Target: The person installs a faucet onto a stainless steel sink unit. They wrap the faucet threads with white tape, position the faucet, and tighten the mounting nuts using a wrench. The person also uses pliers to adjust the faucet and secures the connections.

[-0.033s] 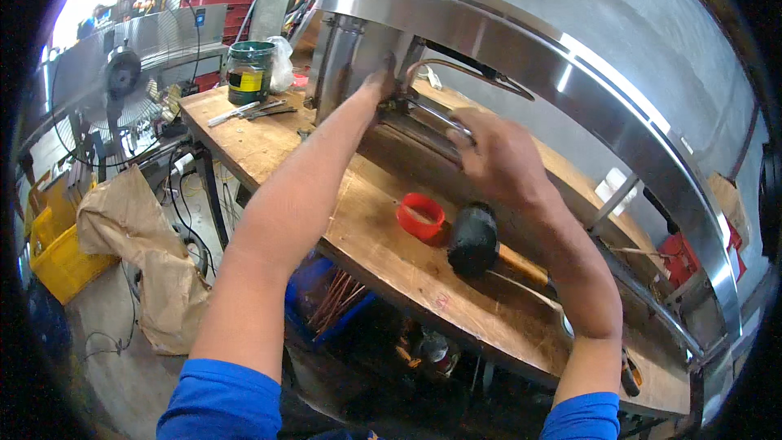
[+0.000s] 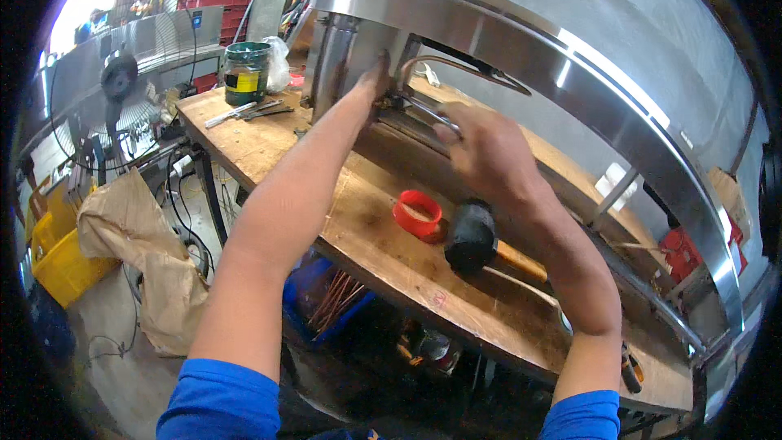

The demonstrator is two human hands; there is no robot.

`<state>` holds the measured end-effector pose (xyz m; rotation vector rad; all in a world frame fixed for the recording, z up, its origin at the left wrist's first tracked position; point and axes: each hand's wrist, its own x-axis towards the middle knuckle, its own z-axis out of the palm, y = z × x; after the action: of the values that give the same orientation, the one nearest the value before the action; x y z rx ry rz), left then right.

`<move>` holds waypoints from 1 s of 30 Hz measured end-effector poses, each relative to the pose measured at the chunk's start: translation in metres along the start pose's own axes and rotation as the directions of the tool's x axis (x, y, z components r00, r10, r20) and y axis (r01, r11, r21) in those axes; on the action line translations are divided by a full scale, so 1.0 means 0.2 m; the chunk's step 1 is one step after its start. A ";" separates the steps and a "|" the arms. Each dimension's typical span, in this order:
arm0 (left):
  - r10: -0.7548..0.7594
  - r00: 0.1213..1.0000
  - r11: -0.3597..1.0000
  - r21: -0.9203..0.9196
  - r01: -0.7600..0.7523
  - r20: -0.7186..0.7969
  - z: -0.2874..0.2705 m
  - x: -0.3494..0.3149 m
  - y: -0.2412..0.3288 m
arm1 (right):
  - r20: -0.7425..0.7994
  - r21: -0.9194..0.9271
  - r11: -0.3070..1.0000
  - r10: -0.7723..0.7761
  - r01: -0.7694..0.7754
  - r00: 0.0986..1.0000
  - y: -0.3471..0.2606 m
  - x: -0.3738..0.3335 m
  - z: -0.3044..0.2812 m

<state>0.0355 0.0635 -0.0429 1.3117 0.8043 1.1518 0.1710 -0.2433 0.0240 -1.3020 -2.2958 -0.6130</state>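
Note:
A large polished stainless-steel frame (image 2: 505, 28) lies along the workbench, with a curved copper-coloured tube (image 2: 464, 63) near its far-left end. My left hand (image 2: 376, 80) reaches to a small fitting (image 2: 393, 101) at that end, beside the frame's upright steel leg (image 2: 334, 61); its fingers are mostly hidden and blurred. Closed around the near end of a slim silver wrench (image 2: 425, 109), my right hand (image 2: 491, 152) is to the right of the fitting. The wrench's far end meets the fitting area, but its exact grip there is too small to tell.
On the wooden bench (image 2: 383, 257) are a red ring (image 2: 417, 214), a black-headed mallet (image 2: 471, 236) below my right forearm, and a dark green tin (image 2: 247, 73) at the far left. A fan (image 2: 120, 76), brown paper (image 2: 151, 248) and yellow crate (image 2: 61, 265) stand left.
My right hand has moved slightly left and down with the wrench, its fingers now closer around the handle. My left hand stays at the fitting. The whole view has shifted a little.

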 end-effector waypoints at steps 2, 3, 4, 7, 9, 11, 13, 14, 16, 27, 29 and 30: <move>-0.017 0.999 1.000 -0.005 0.017 0.035 0.00 -0.04 -0.01 | -0.007 -0.012 1.000 -0.024 0.024 1.000 -0.03 0.01 0.03; -0.021 0.998 1.000 -0.014 0.022 0.059 -0.01 -0.07 -0.01 | -0.012 -0.022 0.999 -0.047 0.046 0.999 -0.03 0.02 0.03; -0.023 0.996 0.999 -0.023 0.025 0.086 0.00 -0.10 0.00 | -0.020 -0.032 0.997 -0.071 0.071 0.997 -0.02 0.03 0.03; -0.005 0.987 0.999 -0.047 0.013 0.163 0.00 -0.18 0.06 | -0.008 -0.049 0.994 -0.101 0.100 0.995 0.02 0.08 0.01; 0.014 0.980 0.997 -0.071 0.000 0.196 0.02 -0.21 0.08 | -0.018 -0.080 0.978 -0.192 0.190 0.981 0.04 0.14 0.02; 0.029 0.979 0.996 -0.084 -0.012 0.203 0.04 -0.22 0.08 | -0.086 -0.102 0.938 -0.340 0.331 0.937 0.03 0.20 0.05; 0.046 0.980 0.995 -0.094 -0.028 0.192 0.05 -0.22 0.05 | -0.195 0.014 0.902 -0.421 0.431 0.886 0.04 0.23 0.09; 0.053 0.981 0.995 -0.098 -0.035 0.185 0.05 -0.23 0.04 | -0.203 0.047 0.895 -0.426 0.443 0.882 0.05 0.24 0.11; 0.069 0.985 0.993 -0.109 -0.051 0.160 0.05 -0.23 0.01 | -0.263 0.167 0.840 -0.467 0.517 0.844 0.06 0.25 0.13; 0.170 0.981 0.974 -0.165 -0.152 0.096 0.11 -0.29 -0.03 | -0.285 -0.053 0.835 -0.538 0.548 0.793 -0.31 0.61 0.28; 0.177 0.981 0.972 -0.172 -0.161 0.078 0.12 -0.29 -0.03 | -0.182 -0.043 0.877 -0.477 0.478 0.860 -0.39 0.74 0.34; 0.178 0.982 0.971 -0.172 -0.164 0.069 0.12 -0.29 -0.02 | -0.129 -0.052 0.898 -0.439 0.436 0.889 -0.41 0.80 0.37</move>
<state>0.0419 0.0012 -0.0537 1.3003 0.5296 1.2623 0.0135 -0.1305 0.0394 -0.7141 -2.4821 -0.8464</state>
